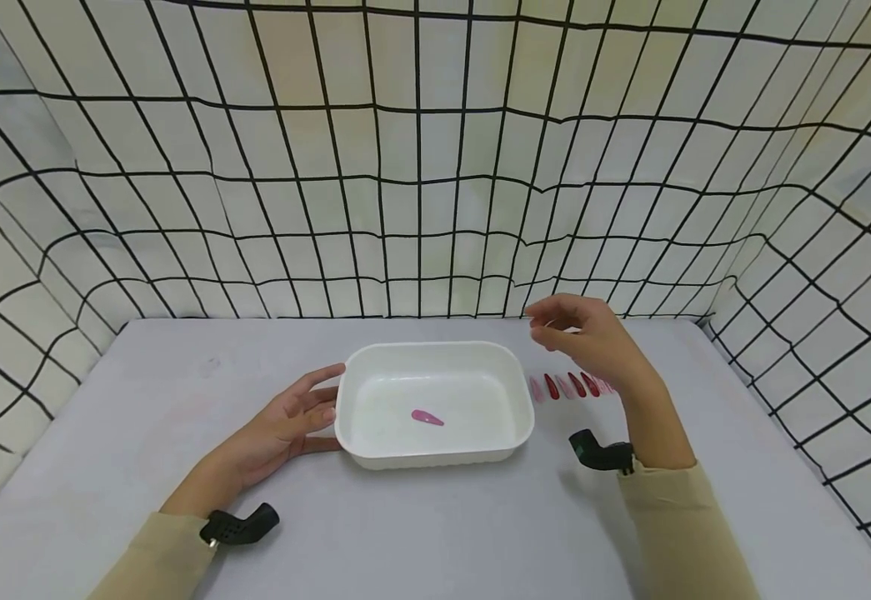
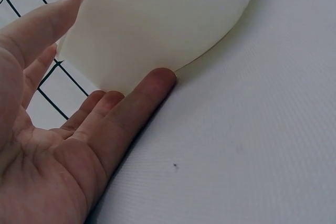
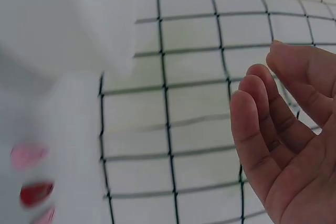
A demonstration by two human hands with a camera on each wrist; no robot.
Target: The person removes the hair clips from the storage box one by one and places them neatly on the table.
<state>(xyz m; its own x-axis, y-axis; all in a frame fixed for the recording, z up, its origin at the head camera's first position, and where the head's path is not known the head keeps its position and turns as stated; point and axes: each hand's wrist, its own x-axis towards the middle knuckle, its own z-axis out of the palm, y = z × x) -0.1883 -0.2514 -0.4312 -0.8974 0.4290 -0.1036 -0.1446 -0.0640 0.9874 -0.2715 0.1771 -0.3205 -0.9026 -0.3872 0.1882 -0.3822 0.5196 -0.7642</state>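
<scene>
A white plastic tray [image 1: 435,457] stands on the table, with one pink snap hair clip [image 1: 427,417] lying on its floor. My left hand [image 1: 277,433] is at the tray's left end; in the left wrist view its extended fingers [image 2: 149,95] touch the outer wall. Beyond the tray's right end my right hand [image 1: 593,337] is raised over the table, fingers loosely bent, and the right wrist view shows nothing between them. Below that hand lies a row of several hair clips, pink and red, among them a red clip [image 1: 551,386]; the forearm partly hides the row's right end.
A black wire grid [image 1: 420,179] rises behind the table and along both sides, with pale sheeting behind it. The white tabletop [image 1: 435,533] extends in front of the tray. Black wrist-worn devices sit on the left wrist [image 1: 238,527] and right wrist [image 1: 600,452].
</scene>
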